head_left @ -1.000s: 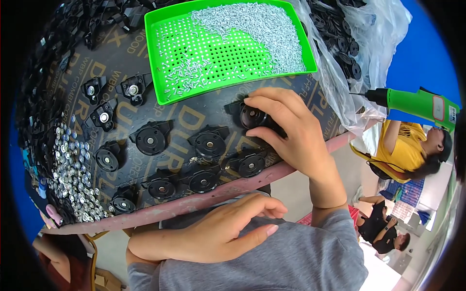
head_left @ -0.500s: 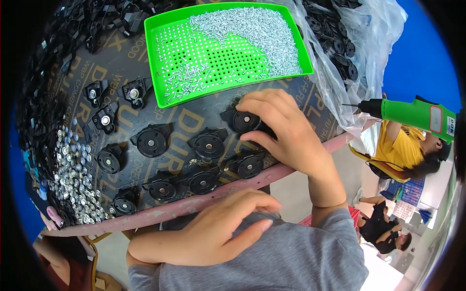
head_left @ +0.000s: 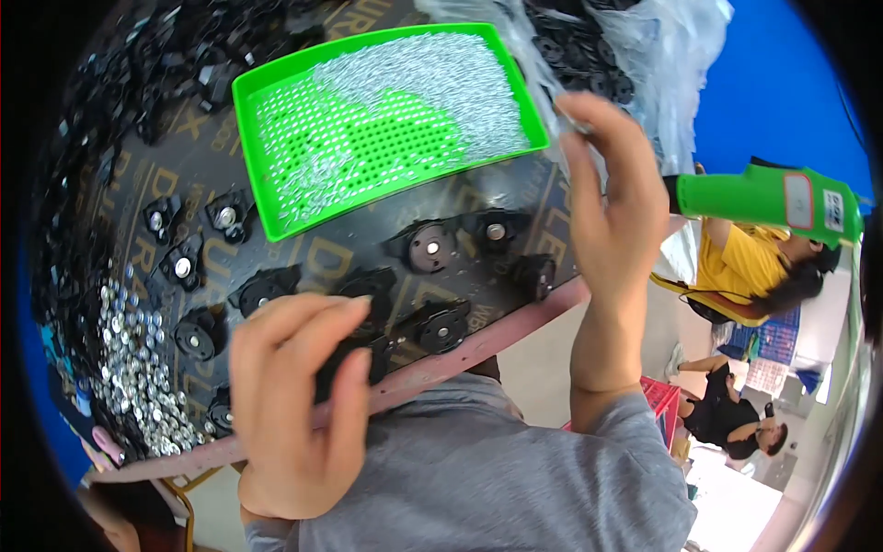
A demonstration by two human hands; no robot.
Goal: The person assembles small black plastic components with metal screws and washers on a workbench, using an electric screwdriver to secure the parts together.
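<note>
My right hand (head_left: 621, 198) is raised at the table's right side, thumb and forefinger apart, nothing visible between them. In the picture it covers the tip of a green electric screwdriver (head_left: 763, 198); whether they touch I cannot tell. My left hand (head_left: 299, 396), smeared by motion, hovers with parted, curled fingers over the near row of black parts, hiding several. Black round-disc parts with silver centres lie nearby: one disc part (head_left: 430, 248) at mid-table, another disc part (head_left: 443, 327) nearer the edge. Beside them are a black bracket (head_left: 495, 232) with a silver piece and a tilted black part (head_left: 533, 276).
A green perforated tray (head_left: 253, 184) holds many small silver screws (head_left: 441, 83). Silver round pieces (head_left: 138, 368) are heaped at left, black brackets (head_left: 156, 69) at far left. Clear plastic bagging (head_left: 676, 74) with black discs lies far right. Two people (head_left: 754, 267) are beyond the table.
My right hand has left the disc part and moved up and right toward the screwdriver. My left hand has moved left and forward over the near parts. The view has shifted slightly.
</note>
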